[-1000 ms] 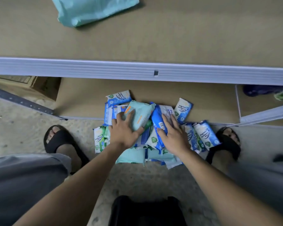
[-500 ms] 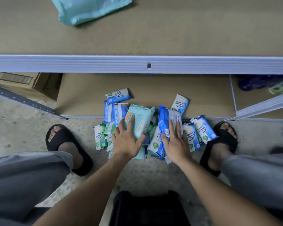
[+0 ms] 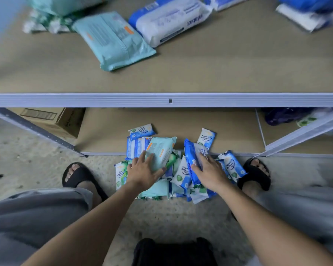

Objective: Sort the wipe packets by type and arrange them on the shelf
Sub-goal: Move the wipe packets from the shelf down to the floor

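The step in hand was judged to be the picking of two packets out of the mixed heap for sorting. A teal wipe packet (image 3: pixel 161 148) was gripped by the left hand (image 3: pixel 142 172): the fingers were laid flat over its top and the thumb was curled against its near edge. A blue wipe packet (image 3: pixel 189 156) was held in the same way by the right hand (image 3: pixel 210 170), with the fingers spread on it and the thumb pressed at its side. The pile of small packets (image 3: pixel 183 175) was lying directly under and between both sets of fingers.

Far beyond the fingertips, on the upper shelf (image 3: pixel 219 73), a large teal packet (image 3: pixel 113 39) and a white-and-blue packet (image 3: pixel 171 18) were already lying. Next, both packets would probably have to be lifted clear without dragging neighbours, and each put beside its own type.
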Motion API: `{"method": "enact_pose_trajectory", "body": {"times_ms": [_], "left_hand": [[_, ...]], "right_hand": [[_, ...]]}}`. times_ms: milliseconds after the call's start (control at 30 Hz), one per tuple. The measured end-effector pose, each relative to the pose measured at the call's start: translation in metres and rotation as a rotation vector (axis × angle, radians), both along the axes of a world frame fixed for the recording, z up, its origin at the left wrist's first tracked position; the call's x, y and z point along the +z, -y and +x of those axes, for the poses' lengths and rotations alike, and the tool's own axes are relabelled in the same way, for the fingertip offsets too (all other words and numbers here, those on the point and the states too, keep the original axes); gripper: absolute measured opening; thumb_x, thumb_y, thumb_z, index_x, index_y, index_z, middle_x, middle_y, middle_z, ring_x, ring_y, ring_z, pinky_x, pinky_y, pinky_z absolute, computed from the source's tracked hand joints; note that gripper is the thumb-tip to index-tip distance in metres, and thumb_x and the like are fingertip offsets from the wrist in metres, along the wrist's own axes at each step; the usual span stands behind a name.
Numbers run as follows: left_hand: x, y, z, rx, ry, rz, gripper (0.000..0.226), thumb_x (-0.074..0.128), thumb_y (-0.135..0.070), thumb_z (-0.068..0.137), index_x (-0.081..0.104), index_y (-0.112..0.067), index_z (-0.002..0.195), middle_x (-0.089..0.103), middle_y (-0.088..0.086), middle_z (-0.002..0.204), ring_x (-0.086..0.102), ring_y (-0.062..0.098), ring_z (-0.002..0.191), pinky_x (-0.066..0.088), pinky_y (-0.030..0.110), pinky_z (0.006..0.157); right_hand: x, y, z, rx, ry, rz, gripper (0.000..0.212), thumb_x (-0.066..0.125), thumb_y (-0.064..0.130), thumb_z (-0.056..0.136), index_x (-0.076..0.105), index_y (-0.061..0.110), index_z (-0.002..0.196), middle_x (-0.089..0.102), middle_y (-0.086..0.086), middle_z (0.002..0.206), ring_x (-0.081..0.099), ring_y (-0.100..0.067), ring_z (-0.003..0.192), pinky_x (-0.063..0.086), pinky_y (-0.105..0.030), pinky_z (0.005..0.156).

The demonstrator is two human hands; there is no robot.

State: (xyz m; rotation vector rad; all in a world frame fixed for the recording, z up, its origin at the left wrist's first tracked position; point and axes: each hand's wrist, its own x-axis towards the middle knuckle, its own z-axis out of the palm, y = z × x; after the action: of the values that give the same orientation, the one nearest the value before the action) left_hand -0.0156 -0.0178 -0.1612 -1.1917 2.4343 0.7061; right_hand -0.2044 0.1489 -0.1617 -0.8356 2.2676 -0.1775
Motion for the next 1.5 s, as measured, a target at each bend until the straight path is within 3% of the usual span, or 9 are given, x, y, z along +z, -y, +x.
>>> {"method": "enact_pose_trajectory", "body": {"times_ms": [200,533,733,833,1067,1233,1400,1500], "left_hand": [[0.037,0.002,0.002,-0.088,-0.021,0.037,0.079,0.053,-0.071,0.087,0.038,-0.027,0.151,0.019,-0.003,0.165,0.037,0.027,0.142,0.039,0.042,0.111],[0.133,0.0,0.012,-0.127,-0.244,-0.14,0.065,0.055,-0.062,0.09,0.05,-0.024,0.143,0.045,-0.005,0.151,0.051,0.02,0.13,0.046,0.034,0.1],[0.205,0.017,0.019,-0.176,-0.453,-0.384,0.043,0.056,-0.058,0.086,0.064,-0.029,0.118,0.065,-0.011,0.116,0.059,0.018,0.109,0.05,0.035,0.084],[0.235,0.035,0.019,-0.169,-0.557,-0.463,0.04,0.057,-0.053,0.088,0.065,-0.03,0.119,0.067,-0.011,0.115,0.061,0.018,0.107,0.051,0.034,0.083],[0.262,0.084,0.012,-0.025,-0.73,-0.564,0.034,0.059,-0.041,0.085,0.068,-0.023,0.113,0.068,-0.004,0.115,0.062,0.022,0.103,0.05,0.035,0.08],[0.247,0.115,0.001,0.069,-0.772,-0.521,0.032,0.071,-0.035,0.088,0.067,-0.024,0.118,0.067,-0.002,0.116,0.062,0.023,0.104,0.051,0.036,0.082],[0.239,0.131,-0.017,0.185,-0.909,-0.444,0.029,0.078,-0.03,0.084,0.069,-0.022,0.111,0.066,-0.008,0.1,0.06,0.009,0.082,0.048,0.026,0.073],[0.238,0.138,-0.023,0.258,-0.938,-0.414,0.023,0.077,-0.024,0.083,0.069,-0.025,0.105,0.064,-0.015,0.084,0.06,0.006,0.076,0.052,0.03,0.072]], "right_hand": [[0.051,0.007,0.016,0.041,-0.07,-0.159,0.062,0.044,0.049,0.099,0.031,0.021,0.152,0.046,-0.007,0.148,0.045,-0.033,0.131,0.043,-0.044,0.103],[0.169,0.027,0.041,0.104,-0.222,-0.427,0.05,0.045,0.048,0.1,0.044,0.025,0.145,0.048,0.005,0.144,0.043,-0.021,0.133,0.041,-0.035,0.104],[0.234,0.05,0.039,0.154,-0.347,-0.6,0.045,0.049,0.046,0.1,0.05,0.024,0.14,0.053,0.006,0.138,0.042,-0.019,0.131,0.038,-0.034,0.104],[0.257,0.067,0.027,0.176,-0.41,-0.642,0.043,0.051,0.045,0.098,0.054,0.023,0.135,0.057,0.005,0.133,0.047,-0.019,0.126,0.041,-0.034,0.102],[0.277,0.112,0.0,0.186,-0.481,-0.597,0.042,0.051,0.045,0.098,0.055,0.024,0.134,0.057,0.002,0.134,0.046,-0.023,0.124,0.039,-0.035,0.103],[0.276,0.148,-0.015,0.196,-0.514,-0.593,0.04,0.055,0.039,0.097,0.057,0.026,0.135,0.053,0.001,0.136,0.045,-0.026,0.123,0.04,-0.038,0.104],[0.267,0.189,-0.029,0.173,-0.506,-0.674,0.033,0.06,0.028,0.095,0.063,0.029,0.128,0.049,0.0,0.139,0.042,-0.026,0.128,0.041,-0.038,0.104],[0.26,0.21,-0.035,0.162,-0.534,-0.693,0.026,0.061,0.023,0.095,0.07,0.026,0.119,0.049,-0.005,0.141,0.04,-0.028,0.131,0.039,-0.038,0.105]]}}
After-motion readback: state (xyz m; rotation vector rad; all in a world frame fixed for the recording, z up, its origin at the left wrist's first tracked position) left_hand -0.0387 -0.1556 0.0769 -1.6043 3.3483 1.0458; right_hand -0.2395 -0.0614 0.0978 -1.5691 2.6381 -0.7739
